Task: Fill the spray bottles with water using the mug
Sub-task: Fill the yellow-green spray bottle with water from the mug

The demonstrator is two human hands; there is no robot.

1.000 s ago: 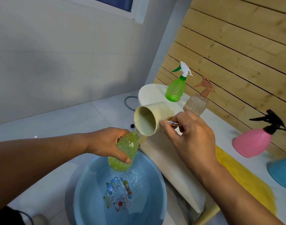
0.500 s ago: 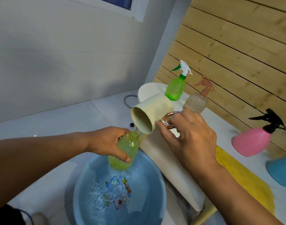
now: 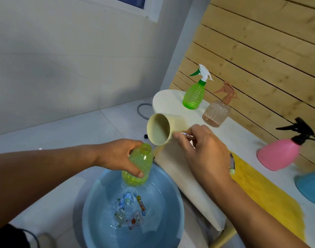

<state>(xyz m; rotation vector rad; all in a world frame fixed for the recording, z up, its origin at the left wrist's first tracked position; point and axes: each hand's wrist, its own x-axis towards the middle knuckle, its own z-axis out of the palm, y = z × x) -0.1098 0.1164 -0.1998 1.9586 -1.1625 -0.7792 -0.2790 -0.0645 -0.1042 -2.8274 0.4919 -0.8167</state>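
My left hand [image 3: 117,156] grips an uncapped yellow-green bottle [image 3: 140,165] over a blue basin [image 3: 131,212] of water. Its open neck points up and right. My right hand [image 3: 203,151] holds a cream mug [image 3: 164,128] by its metal handle, tipped on its side with the mouth toward me. The mug's lower rim sits just above and right of the bottle's neck. No stream of water shows between them. On the white table [image 3: 171,102] stand a green spray bottle [image 3: 194,95], a clear brownish one [image 3: 217,113] and a pink one [image 3: 280,153].
A blue bottle [image 3: 310,187] shows at the right edge. A yellow cloth [image 3: 264,197] lies on the table. Wooden slats back the table. A grey hose [image 3: 142,111] lies on the tiled floor behind the mug.
The mug has lifted slightly away from the bottle's neck and the pour has stopped. The bottle's open neck now shows clear of the mug.
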